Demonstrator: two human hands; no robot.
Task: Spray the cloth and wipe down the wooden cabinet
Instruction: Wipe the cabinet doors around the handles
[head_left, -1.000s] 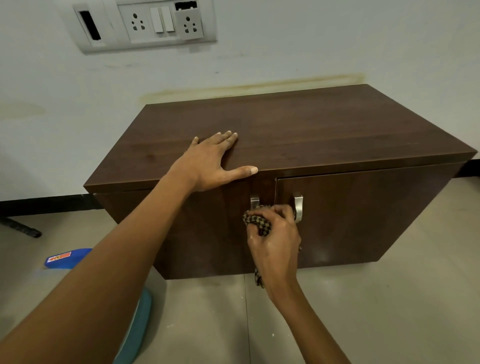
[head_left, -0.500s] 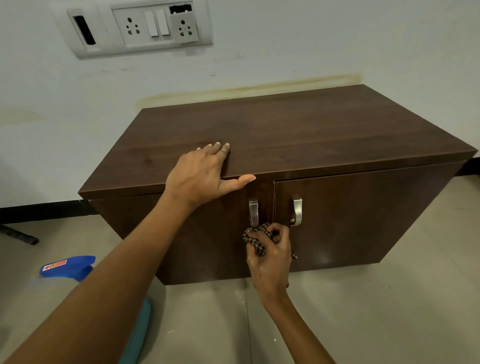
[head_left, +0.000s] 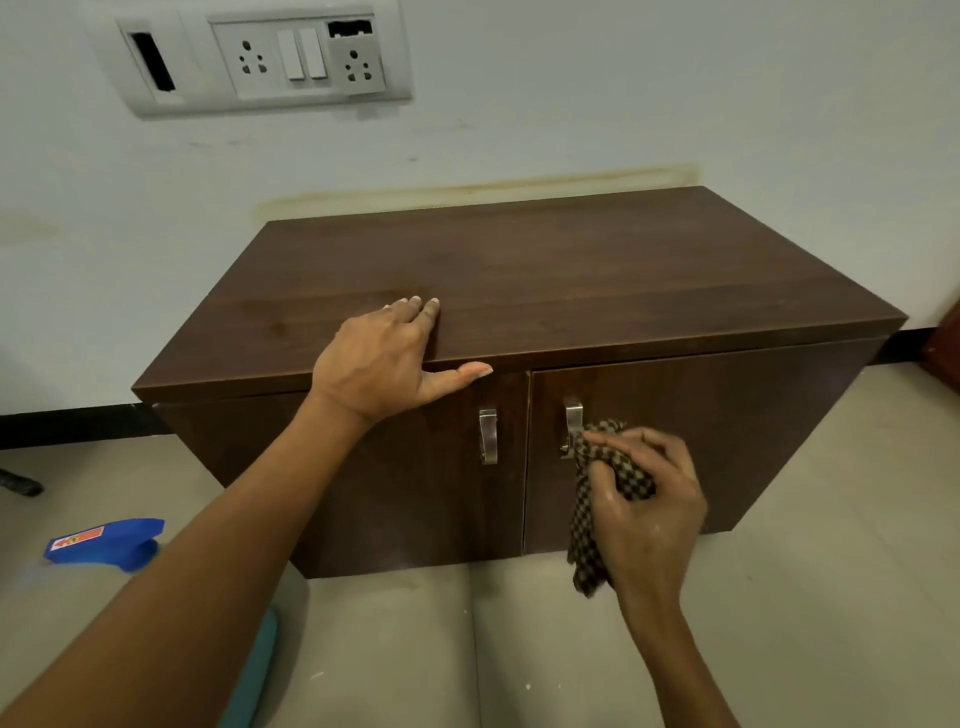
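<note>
Right hand (head_left: 655, 512), gripping the cloth (head_left: 629, 479), has shifted from left handle (head_left: 488, 435) to right handle (head_left: 573, 415): front wiping advances; left hand (head_left: 382, 358) flat on cabinet (head_left: 597, 270).

There are one wooden cabinet (head_left: 571, 270) with two doors (head_left: 727, 415) and two metal handles (head_left: 488, 435), one checked cloth (head_left: 626, 480), one blue spray bottle (head_left: 104, 543), two hands (left hand (head_left: 379, 364), right hand (head_left: 649, 514)), and one wall plate (head_left: 195, 57) with two sockets (head_left: 253, 58) and two switches (head_left: 296, 54).
</note>
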